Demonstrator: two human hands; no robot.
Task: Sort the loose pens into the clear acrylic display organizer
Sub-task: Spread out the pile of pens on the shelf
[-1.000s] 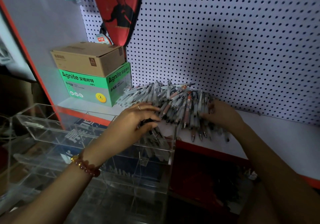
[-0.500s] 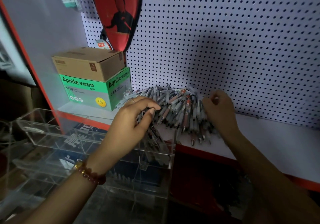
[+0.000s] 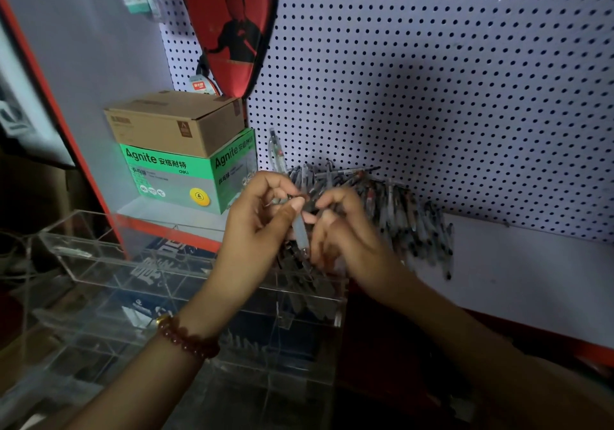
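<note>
The left hand's [image 3: 255,227] fingers are curled, thumb and forefinger pinching a translucent grey plastic pen [image 3: 299,230] at the centre of the frame, its metal tip pointing down. The right hand [image 3: 347,235] sits just beside it with its fingers bent in towards the same pen; motion blur hides whether they actually grip it. A reddish-brown bead bracelet [image 3: 187,340] circles the left wrist. Directly below the hands stands the clear acrylic display organizer [image 3: 99,252], filling the lower left of the frame, with a few dark pens [image 3: 310,285] already standing in its right-hand compartment. Behind the hands, the heap of loose grey and black pens [image 3: 402,212] lies on the white shelf with a red edge [image 3: 518,280], against the white perforated pegboard [image 3: 432,80]. At centre left, a brown cardboard box [image 3: 172,124] rests on a green and white carton [image 3: 179,177]. A red paddle case [image 3: 229,24] hangs above them.
</note>
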